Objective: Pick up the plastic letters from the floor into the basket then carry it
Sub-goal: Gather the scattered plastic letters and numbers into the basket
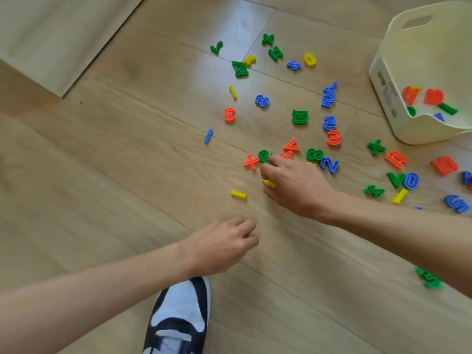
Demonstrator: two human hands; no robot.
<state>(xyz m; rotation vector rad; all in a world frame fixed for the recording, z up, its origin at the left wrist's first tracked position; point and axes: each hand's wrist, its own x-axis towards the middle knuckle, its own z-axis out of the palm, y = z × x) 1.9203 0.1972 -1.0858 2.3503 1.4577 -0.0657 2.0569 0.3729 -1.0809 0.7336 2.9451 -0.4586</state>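
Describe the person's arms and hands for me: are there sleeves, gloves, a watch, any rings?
Both forearms are bare as far as the picture reaches, with no sleeve in view. The left hand and the right hand wear no gloves, and no watch, bracelet or ring shows on either. Below them is one black and white shoe.

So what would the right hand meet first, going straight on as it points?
Probably the green round letter, close before the right hand; the orange cross lies just beside. The hand seems to pinch a yellow piece.
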